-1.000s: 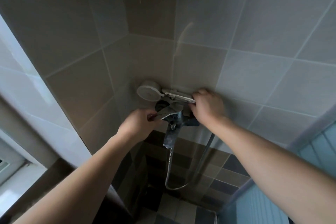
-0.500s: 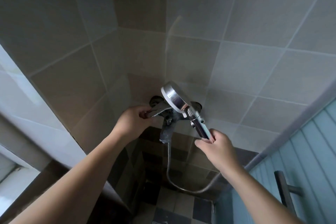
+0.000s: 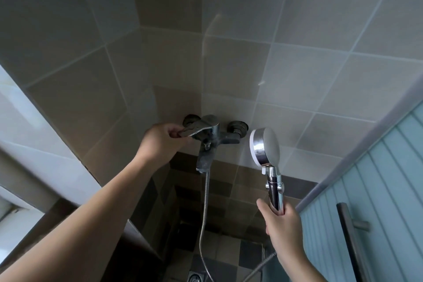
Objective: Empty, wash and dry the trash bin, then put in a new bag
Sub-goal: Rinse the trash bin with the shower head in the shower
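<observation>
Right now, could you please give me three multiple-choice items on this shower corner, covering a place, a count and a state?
1. Where is the shower head?
A. Right of the mixer tap
B. On the floor
C. On a wall bracket

2. How many hands hold something?
A. None
B. One
C. Two

3. Is water leaving the shower head?
A. Strong spray
B. None visible
C. Thin trickle

A: the right hand holds it up right of the tap.
C: the left hand grips the tap lever too.
B: no spray shows.
</observation>
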